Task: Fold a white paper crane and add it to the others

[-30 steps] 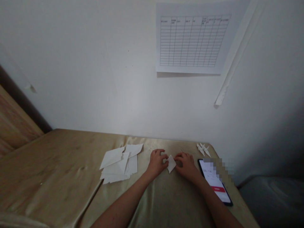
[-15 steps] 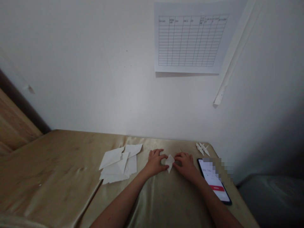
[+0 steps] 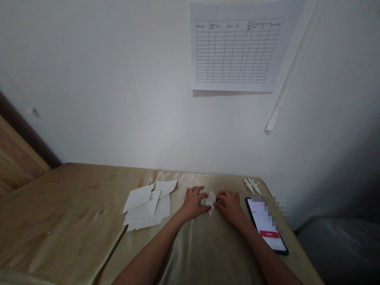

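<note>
Between my hands, a small folded piece of white paper, roughly diamond-shaped with a point towards me, rests on or just above the gold cloth. My left hand grips its left side with thumb and forefinger, the other fingers curved outward. At its right edge, my right hand pinches the paper between thumb and fingertips. To the left lies a loose pile of white paper pieces. Small folded paper figures, which look like origami cranes, lie at the far right corner.
A phone with a lit screen lies right of my right forearm, partly blurred out. Shiny gold cloth covers the table, which meets a white wall. On that wall hangs a printed table sheet. Something dark stands beyond the right edge.
My right hand sits slightly closer to my left, and the folded paper looks a little narrower. The whole view has shifted very slightly.
</note>
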`<state>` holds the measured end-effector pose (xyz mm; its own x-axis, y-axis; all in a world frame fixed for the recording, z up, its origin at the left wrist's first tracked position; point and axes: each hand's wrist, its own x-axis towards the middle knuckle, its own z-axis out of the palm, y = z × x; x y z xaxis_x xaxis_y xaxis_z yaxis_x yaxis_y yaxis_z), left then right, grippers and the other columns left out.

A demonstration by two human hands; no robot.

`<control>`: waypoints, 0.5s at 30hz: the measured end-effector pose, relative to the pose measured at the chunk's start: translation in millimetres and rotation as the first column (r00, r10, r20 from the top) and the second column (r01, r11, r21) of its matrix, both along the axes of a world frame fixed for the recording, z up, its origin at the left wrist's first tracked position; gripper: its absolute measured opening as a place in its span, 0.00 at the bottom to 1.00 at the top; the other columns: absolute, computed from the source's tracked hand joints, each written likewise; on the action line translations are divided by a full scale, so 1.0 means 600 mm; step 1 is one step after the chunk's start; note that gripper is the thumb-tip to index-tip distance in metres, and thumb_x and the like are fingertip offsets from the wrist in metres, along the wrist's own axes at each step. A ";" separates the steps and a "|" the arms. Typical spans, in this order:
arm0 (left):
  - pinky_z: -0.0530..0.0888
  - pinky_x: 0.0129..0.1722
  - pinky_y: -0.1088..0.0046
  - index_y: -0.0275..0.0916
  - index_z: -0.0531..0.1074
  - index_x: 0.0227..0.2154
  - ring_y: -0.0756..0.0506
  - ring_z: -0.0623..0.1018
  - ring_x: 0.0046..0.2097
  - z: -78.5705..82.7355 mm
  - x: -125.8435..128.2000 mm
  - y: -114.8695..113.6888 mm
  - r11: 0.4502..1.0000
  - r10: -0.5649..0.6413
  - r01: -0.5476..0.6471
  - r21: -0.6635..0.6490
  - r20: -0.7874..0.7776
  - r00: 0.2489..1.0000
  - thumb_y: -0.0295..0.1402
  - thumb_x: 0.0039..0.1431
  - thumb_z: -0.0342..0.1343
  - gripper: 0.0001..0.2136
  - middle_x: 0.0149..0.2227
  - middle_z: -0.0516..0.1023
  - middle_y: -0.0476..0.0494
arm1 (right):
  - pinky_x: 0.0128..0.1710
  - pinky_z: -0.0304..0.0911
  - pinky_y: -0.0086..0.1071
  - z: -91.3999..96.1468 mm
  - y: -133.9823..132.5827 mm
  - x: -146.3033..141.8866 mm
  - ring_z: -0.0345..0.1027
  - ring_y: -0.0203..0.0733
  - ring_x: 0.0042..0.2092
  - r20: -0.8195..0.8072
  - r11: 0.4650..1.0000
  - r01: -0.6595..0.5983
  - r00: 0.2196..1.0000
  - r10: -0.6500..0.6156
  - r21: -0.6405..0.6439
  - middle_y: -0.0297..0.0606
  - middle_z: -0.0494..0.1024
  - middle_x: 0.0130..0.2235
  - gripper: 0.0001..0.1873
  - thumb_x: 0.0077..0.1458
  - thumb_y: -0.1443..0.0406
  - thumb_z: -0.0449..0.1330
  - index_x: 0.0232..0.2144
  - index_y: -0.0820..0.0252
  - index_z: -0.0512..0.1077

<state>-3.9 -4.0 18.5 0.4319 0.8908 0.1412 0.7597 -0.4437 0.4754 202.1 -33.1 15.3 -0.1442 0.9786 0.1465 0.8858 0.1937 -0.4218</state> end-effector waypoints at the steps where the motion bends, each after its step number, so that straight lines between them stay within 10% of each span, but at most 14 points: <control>1: 0.48 0.66 0.38 0.51 0.78 0.47 0.31 0.62 0.65 0.000 0.000 0.000 1.000 -0.002 0.002 0.001 0.005 1.000 0.45 0.49 0.68 0.21 0.63 0.67 0.42 | 0.63 0.36 0.59 -0.001 0.000 -0.001 0.62 0.51 0.57 0.000 1.000 0.003 1.000 -0.003 0.004 0.38 0.74 0.50 0.09 0.60 0.58 0.60 0.39 0.49 0.78; 15: 0.45 0.66 0.37 0.50 0.77 0.47 0.30 0.62 0.65 -0.008 -0.001 0.007 1.000 -0.003 0.003 -0.023 0.014 1.000 0.49 0.37 0.74 0.30 0.64 0.66 0.42 | 0.63 0.34 0.61 -0.009 0.001 -0.016 0.62 0.51 0.56 -0.002 0.998 0.027 1.000 -0.027 0.061 0.39 0.75 0.47 0.08 0.58 0.58 0.61 0.36 0.52 0.77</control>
